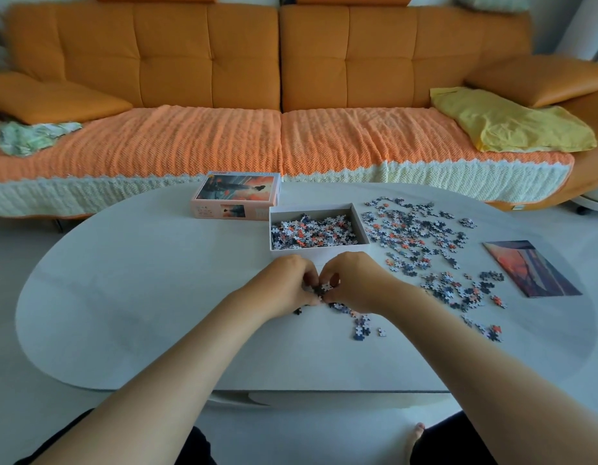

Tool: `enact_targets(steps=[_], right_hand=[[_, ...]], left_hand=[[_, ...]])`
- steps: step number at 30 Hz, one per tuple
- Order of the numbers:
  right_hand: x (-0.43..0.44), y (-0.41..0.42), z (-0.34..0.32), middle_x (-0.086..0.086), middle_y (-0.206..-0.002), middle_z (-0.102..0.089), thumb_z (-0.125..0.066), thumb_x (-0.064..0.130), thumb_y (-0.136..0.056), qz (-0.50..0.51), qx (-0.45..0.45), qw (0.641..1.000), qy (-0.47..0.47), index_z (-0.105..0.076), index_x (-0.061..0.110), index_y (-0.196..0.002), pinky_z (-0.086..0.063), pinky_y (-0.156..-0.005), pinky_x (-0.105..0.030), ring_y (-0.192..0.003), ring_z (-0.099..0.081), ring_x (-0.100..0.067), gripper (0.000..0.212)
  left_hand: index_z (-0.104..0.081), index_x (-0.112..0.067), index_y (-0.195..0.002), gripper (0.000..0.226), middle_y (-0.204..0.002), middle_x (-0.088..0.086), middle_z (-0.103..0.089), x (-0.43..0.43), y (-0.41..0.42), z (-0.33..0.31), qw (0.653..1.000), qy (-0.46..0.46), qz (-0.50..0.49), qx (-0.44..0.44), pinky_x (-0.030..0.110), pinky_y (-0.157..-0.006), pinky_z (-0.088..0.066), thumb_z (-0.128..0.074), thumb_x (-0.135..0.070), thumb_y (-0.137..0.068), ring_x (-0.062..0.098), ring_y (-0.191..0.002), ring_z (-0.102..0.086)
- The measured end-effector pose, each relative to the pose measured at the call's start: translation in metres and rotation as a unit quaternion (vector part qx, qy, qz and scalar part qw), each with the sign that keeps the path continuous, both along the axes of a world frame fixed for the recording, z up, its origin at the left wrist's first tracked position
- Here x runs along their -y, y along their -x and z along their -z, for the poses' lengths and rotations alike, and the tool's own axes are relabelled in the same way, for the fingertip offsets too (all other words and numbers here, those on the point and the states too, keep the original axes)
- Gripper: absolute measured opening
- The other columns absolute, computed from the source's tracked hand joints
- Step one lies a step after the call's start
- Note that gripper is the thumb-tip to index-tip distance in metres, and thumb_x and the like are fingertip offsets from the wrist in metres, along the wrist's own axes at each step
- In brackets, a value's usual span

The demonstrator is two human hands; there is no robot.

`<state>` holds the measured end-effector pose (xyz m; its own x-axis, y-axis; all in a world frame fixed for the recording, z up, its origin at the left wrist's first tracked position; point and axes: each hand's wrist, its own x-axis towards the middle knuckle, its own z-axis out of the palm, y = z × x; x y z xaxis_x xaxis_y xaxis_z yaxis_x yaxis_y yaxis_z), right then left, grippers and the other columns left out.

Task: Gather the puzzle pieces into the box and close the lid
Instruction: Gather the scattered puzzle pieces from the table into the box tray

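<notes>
While two hands (285,283) (356,280) pinch pieces (321,289); one box (311,250); one lid (235,196)

I carry one camera, worn on my head. It faces forward and down across the table (140,297) toward the sofa (244,62), which fills the upper frame. My forearms enter from the bottom edge; my left hand (287,283) and right hand (354,280) meet near frame centre. The view is close: single puzzle pieces (321,289) between them are distinguishable. The wide-angle lens bows the table's edges.
</notes>
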<state>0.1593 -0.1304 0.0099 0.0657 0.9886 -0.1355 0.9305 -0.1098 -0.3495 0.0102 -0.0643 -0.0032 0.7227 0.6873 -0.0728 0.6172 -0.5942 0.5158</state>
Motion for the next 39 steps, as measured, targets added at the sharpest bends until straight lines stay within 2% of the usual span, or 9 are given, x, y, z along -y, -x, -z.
enact_targets(steps=[10,16,22,27,30,32,34,37,39], right_hand=[[-0.016,-0.012,-0.032,0.0,-0.07,-0.072,-0.076,0.022,-0.08,0.049,-0.093,0.994,-0.032,-0.075,0.019,-0.091,-0.06,-0.064,-0.028,-0.062,-0.07,-0.012,0.011],[-0.047,-0.016,-0.039,0.003,-0.078,-0.064,-0.071,0.019,-0.084,0.088,-0.063,0.973,-0.201,-0.075,0.019,-0.095,-0.04,-0.053,-0.021,-0.07,-0.057,-0.017,0.012],[-0.063,-0.025,-0.016,-0.003,-0.102,-0.07,-0.068,0.018,-0.088,0.11,-0.049,0.985,-0.125,-0.071,0.016,-0.113,-0.052,-0.069,-0.028,-0.079,-0.062,-0.018,0.025],[-0.058,-0.031,-0.021,0.006,-0.062,-0.061,-0.052,0.022,-0.098,0.089,-0.025,0.983,-0.159,-0.074,0.019,-0.099,-0.042,-0.048,-0.026,-0.051,-0.052,-0.014,0.022],[-0.053,-0.024,-0.011,0.001,-0.075,-0.062,-0.036,0.032,-0.102,0.037,0.043,0.995,-0.077,-0.065,0.017,-0.087,-0.048,-0.063,-0.032,-0.075,-0.06,-0.023,0.036],[-0.051,-0.019,-0.002,0.003,-0.116,-0.064,-0.028,0.034,-0.103,-0.009,0.045,0.998,-0.032,-0.064,0.022,-0.112,-0.047,-0.094,-0.037,-0.113,-0.057,-0.024,0.039],[-0.05,-0.015,-0.001,0.005,-0.15,-0.04,-0.024,0.035,-0.104,-0.045,0.044,0.998,0.001,-0.048,0.027,-0.14,-0.027,-0.113,-0.036,-0.141,-0.031,-0.016,0.044],[-0.049,-0.011,-0.006,0.009,-0.156,-0.029,-0.03,0.04,-0.103,-0.062,0.025,0.998,0.002,-0.041,0.032,-0.145,-0.024,-0.115,-0.037,-0.144,-0.026,-0.014,0.044],[-0.049,-0.009,-0.007,0.005,-0.154,-0.035,-0.035,0.038,-0.102,-0.061,0.028,0.997,-0.023,-0.049,0.029,-0.14,-0.026,-0.115,-0.037,-0.141,-0.031,-0.017,0.041]], left_hand=[[-0.066,-0.019,-0.084,0.014,-0.077,-0.007,-0.066,-0.02,-0.008,-0.026,0.996,0.011,-0.033,0.081,0.022,-0.059,-0.043,-0.078,-0.017,-0.079,0.008,-0.067,-0.059],[-0.068,-0.019,-0.095,0.013,-0.082,-0.008,-0.065,-0.048,-0.019,-0.038,0.977,-0.094,-0.08,0.177,0.018,-0.063,-0.044,-0.073,-0.014,-0.084,0.001,-0.069,-0.057],[-0.071,-0.013,-0.113,0.023,-0.116,0.009,-0.064,-0.06,-0.02,-0.016,0.984,-0.156,-0.067,0.054,0.033,-0.086,-0.045,-0.064,-0.019,-0.093,0.027,-0.105,-0.06],[-0.071,-0.012,-0.112,0.029,-0.115,0.009,-0.065,-0.062,-0.013,-0.013,0.983,-0.18,-0.02,0.026,0.04,-0.091,-0.048,-0.045,-0.014,-0.1,0.029,-0.108,-0.059],[-0.063,-0.021,-0.126,0.036,-0.13,-0.002,-0.059,-0.059,-0.009,-0.006,0.981,-0.188,0.032,-0.034,0.043,-0.099,-0.039,-0.037,-0.019,-0.101,0.025,-0.121,-0.05],[-0.055,-0.025,-0.134,0.04,-0.14,-0.006,-0.051,-0.057,-0.007,-0.006,0.984,-0.162,0.047,-0.058,0.041,-0.105,-0.031,-0.032,-0.024,-0.101,0.021,-0.13,-0.043],[-0.055,-0.024,-0.132,0.041,-0.141,-0.007,-0.05,-0.059,-0.003,-0.006,0.981,-0.16,0.058,-0.098,0.038,-0.106,-0.026,-0.032,-0.027,-0.098,0.019,-0.131,-0.042],[-0.06,-0.021,-0.12,0.045,-0.135,-0.005,-0.054,-0.063,0.005,-0.008,0.972,-0.177,0.042,-0.147,0.036,-0.106,-0.026,-0.032,-0.033,-0.088,0.02,-0.123,-0.048],[-0.055,-0.02,-0.13,0.048,-0.146,-0.002,-0.043,-0.061,0.007,-0.009,0.966,-0.189,0.026,-0.172,0.04,-0.115,-0.017,-0.037,-0.04,-0.091,0.022,-0.13,-0.042]])
